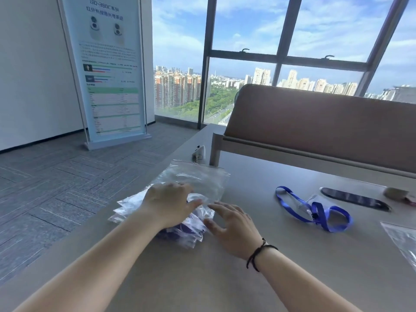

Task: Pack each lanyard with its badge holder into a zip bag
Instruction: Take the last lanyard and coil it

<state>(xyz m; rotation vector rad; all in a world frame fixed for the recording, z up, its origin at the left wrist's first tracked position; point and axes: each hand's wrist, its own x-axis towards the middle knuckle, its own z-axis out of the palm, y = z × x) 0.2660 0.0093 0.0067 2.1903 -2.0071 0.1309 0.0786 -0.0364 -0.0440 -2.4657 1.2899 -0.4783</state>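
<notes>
Stack of filled zip bags (180, 230) under the left hand (167, 203), blue lanyards showing through the plastic; an unfilled clear bag (202, 179) just beyond the left fingers (180, 188). Left fingers bent over the stack and pressing down, no clear pinch. Right hand (234, 228) flat on the worktop (247, 278), right fingers (219, 207) spread and straight, tips touching the stack's near edge, holding nothing. Loose blue lanyard (315, 209) with its clear badge holder (311, 202) well off to the right of the right fingers, not yet bagged. Another clear bag (403, 242) further right, at the frame edge.

Likely trouble: slick plastic sliding under pressure, fanning the stack toward the worktop edge close on the left. Possibly seals left partly open, trapped air springing bags apart. Risk too of picking up two clinging bags together.
</notes>
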